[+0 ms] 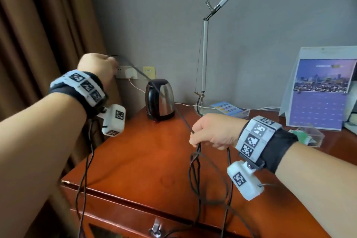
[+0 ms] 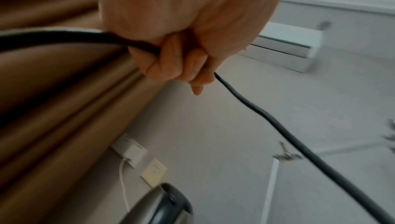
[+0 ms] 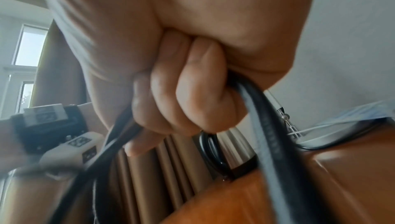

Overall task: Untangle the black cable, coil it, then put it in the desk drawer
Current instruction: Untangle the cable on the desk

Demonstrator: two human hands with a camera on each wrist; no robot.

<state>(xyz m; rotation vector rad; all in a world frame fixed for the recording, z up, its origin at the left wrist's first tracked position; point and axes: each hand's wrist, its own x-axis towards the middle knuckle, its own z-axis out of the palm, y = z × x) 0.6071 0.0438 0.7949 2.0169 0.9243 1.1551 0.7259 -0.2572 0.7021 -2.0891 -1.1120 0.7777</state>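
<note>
A black cable [image 1: 166, 100] runs taut between my two hands above the wooden desk [image 1: 146, 160]. My left hand [image 1: 98, 65] is raised near the wall sockets, its fingers curled round the cable [image 2: 278, 126]. My right hand [image 1: 210, 131] is lower, over the desk's middle, gripping several strands of the cable [image 3: 269, 126]. Loose loops [image 1: 197, 176] hang from this fist, twist together and trail over the desk's front edge. Another length [image 1: 87, 170] drops from my left wrist past the desk's left corner. The drawer [image 1: 135, 224] below the front edge, with a metal pull [image 1: 155, 228], looks closed.
A steel and black kettle [image 1: 159, 100] stands at the desk's back left under the taut cable. A desk lamp [image 1: 204, 54] rises at the back centre with a white cord. A calendar [image 1: 320, 91] and clear trays [image 1: 307, 133] sit at the right. Brown curtains [image 1: 38, 35] hang left.
</note>
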